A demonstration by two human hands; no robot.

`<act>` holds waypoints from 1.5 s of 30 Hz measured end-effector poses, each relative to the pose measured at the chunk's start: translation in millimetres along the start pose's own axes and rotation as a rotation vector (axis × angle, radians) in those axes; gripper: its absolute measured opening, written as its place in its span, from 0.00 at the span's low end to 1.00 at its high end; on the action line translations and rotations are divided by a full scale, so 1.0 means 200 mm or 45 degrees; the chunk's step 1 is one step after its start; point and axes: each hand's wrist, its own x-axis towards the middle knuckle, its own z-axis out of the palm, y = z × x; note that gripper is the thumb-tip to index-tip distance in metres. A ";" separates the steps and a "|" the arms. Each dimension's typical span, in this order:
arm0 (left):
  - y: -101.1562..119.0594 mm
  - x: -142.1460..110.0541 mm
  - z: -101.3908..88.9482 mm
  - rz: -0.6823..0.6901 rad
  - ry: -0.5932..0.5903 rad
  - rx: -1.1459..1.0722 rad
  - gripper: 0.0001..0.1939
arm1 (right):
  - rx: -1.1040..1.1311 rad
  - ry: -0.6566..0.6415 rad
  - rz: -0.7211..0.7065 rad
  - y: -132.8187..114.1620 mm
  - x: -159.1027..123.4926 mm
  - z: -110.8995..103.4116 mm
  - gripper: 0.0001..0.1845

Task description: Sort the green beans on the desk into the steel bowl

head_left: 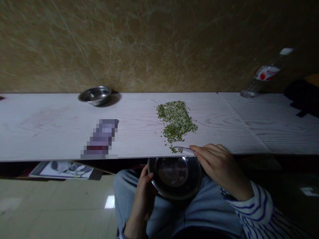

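Observation:
Small green mung beans (175, 119) lie in a loose patch on the white wood-grain table (139, 132), with a thin trail reaching its front edge. My right hand (215, 162) is closed on a thin, flat, pale utensil (184, 149), whose tip lies among the beans at that edge; its exact kind is hard to tell. Below the edge, my left hand (146, 189) grips the left rim of a steel bowl (174, 194) above my lap. A few small bits show inside the bowl.
A smaller steel bowl (96, 96) stands by the wall at the back left, with a blurred-out flat purple object (101, 137) nearer me. At the right are a clear plastic bottle (264, 73) and a dark item (302, 94). An open drawer (67, 170) is below left.

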 end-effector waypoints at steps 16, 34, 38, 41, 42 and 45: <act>0.00 0.00 0.01 0.021 0.008 0.006 0.24 | 0.035 -0.014 -0.010 -0.04 -0.01 0.00 0.12; 0.00 -0.01 0.00 0.001 -0.018 -0.012 0.23 | 0.032 0.044 0.075 -0.07 -0.03 0.01 0.12; 0.00 0.00 0.00 0.008 -0.029 -0.027 0.22 | 0.042 0.026 0.071 -0.08 -0.02 0.02 0.12; 0.00 0.00 -0.01 0.006 -0.039 -0.033 0.22 | 0.034 0.019 0.076 -0.09 -0.01 0.03 0.12; 0.00 0.00 -0.01 0.005 -0.036 -0.030 0.22 | 0.027 0.027 0.080 -0.08 -0.01 0.03 0.12; 0.00 0.00 -0.01 0.010 -0.030 -0.016 0.21 | -0.002 0.057 0.100 -0.07 0.00 0.04 0.12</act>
